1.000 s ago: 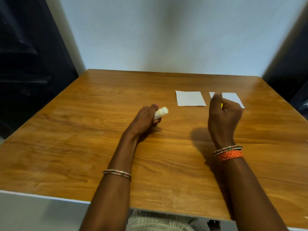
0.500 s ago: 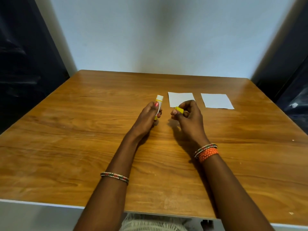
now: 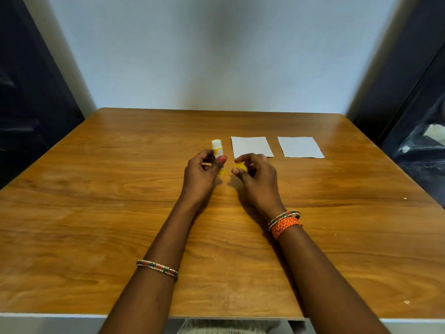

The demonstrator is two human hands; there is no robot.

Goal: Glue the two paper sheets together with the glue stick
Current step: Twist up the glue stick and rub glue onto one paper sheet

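Counted on one wooden table [image 3: 96,213]: two paper sheets [image 3: 251,146] [image 3: 299,147], one glue stick [image 3: 217,149], one yellow cap [image 3: 240,168], two hands [image 3: 201,175] [image 3: 258,179].

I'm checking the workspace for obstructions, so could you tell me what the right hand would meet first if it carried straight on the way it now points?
Probably the nearer paper sheet: the right hand, holding the yellow cap, already overlaps its near edge, though height above it is unclear.
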